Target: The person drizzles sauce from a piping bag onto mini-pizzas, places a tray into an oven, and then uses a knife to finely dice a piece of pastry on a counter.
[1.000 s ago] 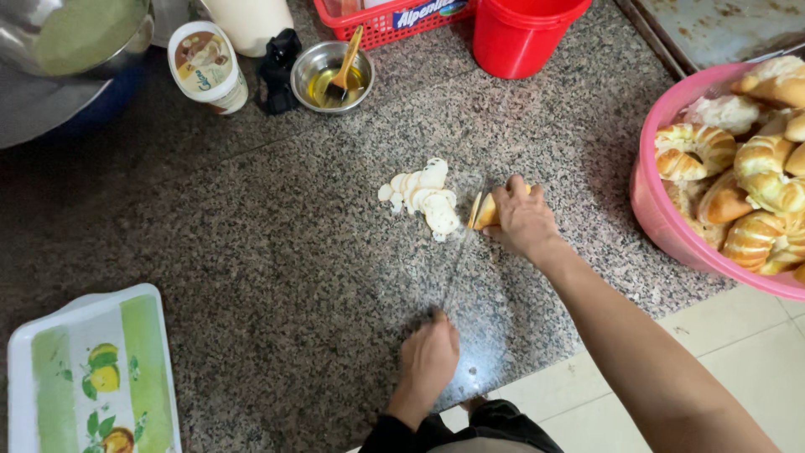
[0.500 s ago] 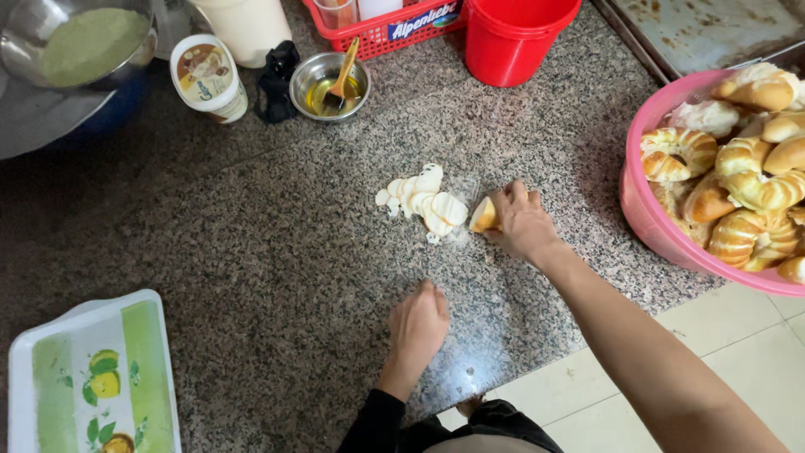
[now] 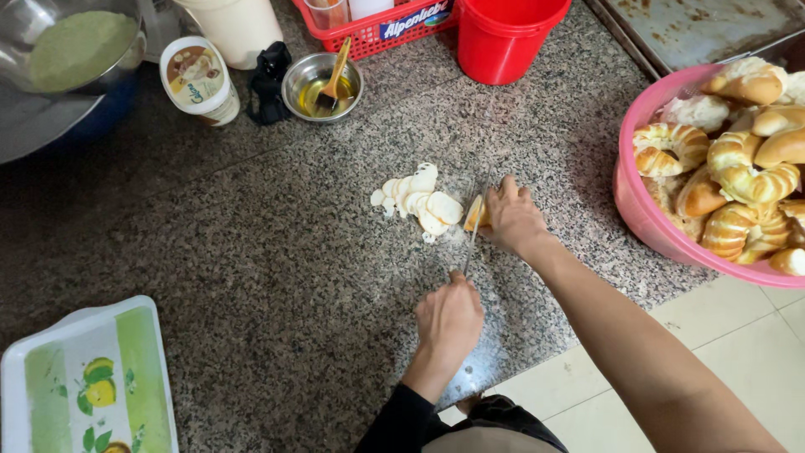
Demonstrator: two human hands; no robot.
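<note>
Granite countertop (image 3: 251, 252), speckled grey, was where the bread piece (image 3: 475, 213) got pinned, closed under the right hand (image 3: 513, 220). A knife (image 3: 470, 247) was gripped shut in the left hand (image 3: 449, 323), blade running toward 12 o'clock, tip reaching the bread. So the bread was found at 12 o'clock from the left hand, with its cut face toward 9 o'clock, where white slices (image 3: 419, 199) were piled just beside it. At 3 o'clock a pink basin (image 3: 637, 210) was heaped with twisted rolls. At 11 o'clock a small steel bowl (image 3: 323, 84) with yellow oil and a brush was seen.
</note>
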